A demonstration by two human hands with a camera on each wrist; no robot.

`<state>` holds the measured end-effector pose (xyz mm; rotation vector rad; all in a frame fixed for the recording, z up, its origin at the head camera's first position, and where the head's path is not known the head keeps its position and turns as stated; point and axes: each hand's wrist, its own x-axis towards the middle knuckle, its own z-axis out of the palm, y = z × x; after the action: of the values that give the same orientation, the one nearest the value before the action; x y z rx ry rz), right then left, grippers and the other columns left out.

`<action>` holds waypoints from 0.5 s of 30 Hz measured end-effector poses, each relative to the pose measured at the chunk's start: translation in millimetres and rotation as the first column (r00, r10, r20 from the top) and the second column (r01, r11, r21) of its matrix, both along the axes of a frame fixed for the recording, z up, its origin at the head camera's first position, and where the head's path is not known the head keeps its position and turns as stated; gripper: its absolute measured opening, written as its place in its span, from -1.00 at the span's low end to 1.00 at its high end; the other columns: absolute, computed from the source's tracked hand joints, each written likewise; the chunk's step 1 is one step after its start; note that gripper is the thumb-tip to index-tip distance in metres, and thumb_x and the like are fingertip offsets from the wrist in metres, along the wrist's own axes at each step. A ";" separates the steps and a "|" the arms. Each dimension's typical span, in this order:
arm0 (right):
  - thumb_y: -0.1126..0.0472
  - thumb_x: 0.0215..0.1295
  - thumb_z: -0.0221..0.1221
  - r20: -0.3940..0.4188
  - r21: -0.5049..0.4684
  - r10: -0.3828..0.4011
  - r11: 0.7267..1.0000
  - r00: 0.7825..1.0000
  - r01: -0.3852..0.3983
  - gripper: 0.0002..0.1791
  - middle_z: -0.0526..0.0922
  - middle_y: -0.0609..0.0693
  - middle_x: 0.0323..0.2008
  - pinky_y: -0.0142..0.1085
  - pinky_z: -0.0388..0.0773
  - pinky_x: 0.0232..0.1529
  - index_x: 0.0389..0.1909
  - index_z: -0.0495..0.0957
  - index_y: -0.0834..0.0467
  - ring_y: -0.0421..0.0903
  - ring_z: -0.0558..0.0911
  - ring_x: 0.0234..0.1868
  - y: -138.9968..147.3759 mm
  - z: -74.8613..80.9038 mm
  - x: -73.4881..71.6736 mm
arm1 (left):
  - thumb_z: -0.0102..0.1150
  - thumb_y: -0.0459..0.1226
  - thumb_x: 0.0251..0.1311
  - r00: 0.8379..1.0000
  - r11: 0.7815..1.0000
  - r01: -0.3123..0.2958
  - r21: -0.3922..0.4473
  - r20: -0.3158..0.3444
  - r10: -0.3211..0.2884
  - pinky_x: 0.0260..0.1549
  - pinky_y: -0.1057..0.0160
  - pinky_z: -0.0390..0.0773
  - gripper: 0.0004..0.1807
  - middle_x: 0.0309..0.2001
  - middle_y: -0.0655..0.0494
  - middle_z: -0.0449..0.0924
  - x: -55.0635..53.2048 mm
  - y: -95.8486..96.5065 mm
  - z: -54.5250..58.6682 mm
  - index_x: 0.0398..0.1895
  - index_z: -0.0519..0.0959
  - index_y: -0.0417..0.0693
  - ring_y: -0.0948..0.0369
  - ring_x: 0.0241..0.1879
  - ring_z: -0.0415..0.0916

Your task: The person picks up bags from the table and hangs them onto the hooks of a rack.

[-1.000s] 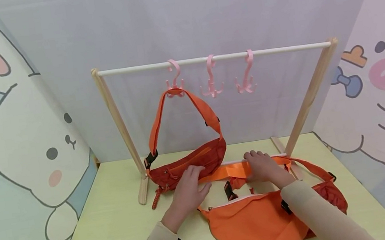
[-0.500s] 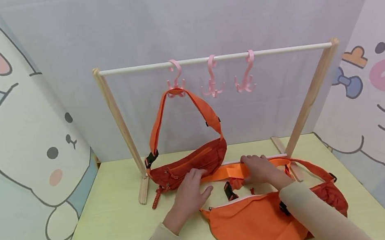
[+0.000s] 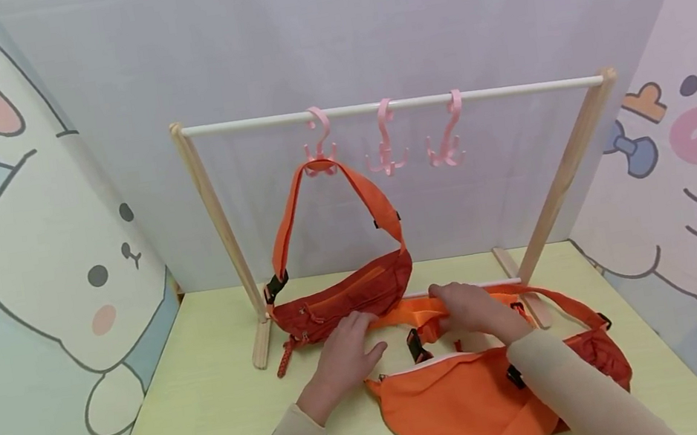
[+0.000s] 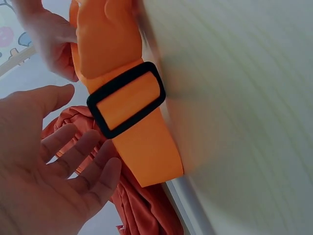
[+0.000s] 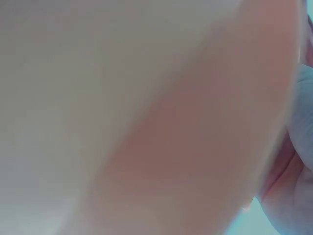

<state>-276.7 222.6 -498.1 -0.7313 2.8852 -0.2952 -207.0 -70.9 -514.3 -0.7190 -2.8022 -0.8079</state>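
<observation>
A dark red waist bag [image 3: 347, 299] hangs by its orange strap from the left pink hook [image 3: 317, 143], its bottom low over the table. My left hand [image 3: 342, 357] is at its lower edge, fingers loosely spread and holding nothing. In the left wrist view, the palm of my left hand [image 4: 54, 166] faces an orange strap with a black slider buckle [image 4: 127, 100]. My right hand [image 3: 471, 312] grips the orange strap [image 3: 426, 307] behind the orange waist bag [image 3: 464, 403] lying on the table. Blur fills most of the right wrist view, hiding the right fingers.
A rack with a white rod [image 3: 519, 90] and wooden legs stands at the back. Two more pink hooks [image 3: 384, 141] hang bare on it. Another dark red bag [image 3: 602, 356] lies at the right, partly under the right sleeve [image 3: 577, 386].
My right hand has shifted slightly left, and the strap in it has bunched up and twisted. My left hand has barely moved, and the hanging bag stays put.
</observation>
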 end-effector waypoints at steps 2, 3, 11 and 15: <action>0.13 0.28 0.52 -0.005 -0.001 0.020 1.000 1.000 -0.020 -0.63 0.64 -0.11 -0.30 -0.08 0.70 -0.17 -0.03 0.57 0.05 -0.12 0.58 -0.36 -0.1 6.3 3.3 | 0.45 -0.11 0.37 1.000 1.000 0.000 -0.001 0.001 0.000 0.12 0.01 0.63 -0.51 0.12 -0.01 0.62 -0.1 -0.7 0.5 0.25 0.58 -0.09 0.07 0.07 0.56; 0.11 0.29 0.52 -0.002 -0.003 0.028 1.000 1.000 -0.028 -0.64 0.65 -0.12 -0.28 -0.10 0.70 -0.16 -0.02 0.59 0.04 -0.13 0.58 -0.36 -0.3 9.7 5.4 | 0.45 -0.12 0.36 1.000 1.000 -0.001 -0.006 0.000 0.001 0.11 0.01 0.63 -0.52 0.11 0.00 0.63 -0.1 -1.1 0.5 0.24 0.59 -0.10 0.07 0.07 0.57; 0.08 0.26 0.53 -0.016 0.054 0.093 0.994 0.996 -0.092 -0.74 0.50 -0.20 -0.47 -0.22 0.53 -0.35 -0.23 0.60 -0.05 -0.14 0.46 -0.46 -5.3 41.4 26.5 | 0.50 -0.13 0.32 1.000 0.999 -0.028 -0.022 -0.003 0.028 0.08 0.04 0.65 -0.55 0.06 0.03 0.62 -1.1 -3.0 -1.4 0.19 0.63 -0.07 0.09 0.01 0.56; 0.23 0.25 0.53 -0.027 0.107 0.100 0.990 0.995 -0.096 -0.76 0.51 -0.22 -0.47 -0.22 0.56 -0.34 -0.23 0.64 -0.06 -0.14 0.46 -0.47 -9.9 54.9 38.4 | 0.51 -0.12 0.30 0.998 0.998 -0.058 -0.027 -0.017 0.058 0.08 0.06 0.65 -0.52 0.07 0.03 0.58 -3.1 -3.4 -3.8 0.20 0.62 -0.06 0.10 0.00 0.54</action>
<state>-238.3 212.7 -443.3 -0.8627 2.8576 -0.1184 -210.1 -74.3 -518.1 -0.6423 -2.8113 -0.7513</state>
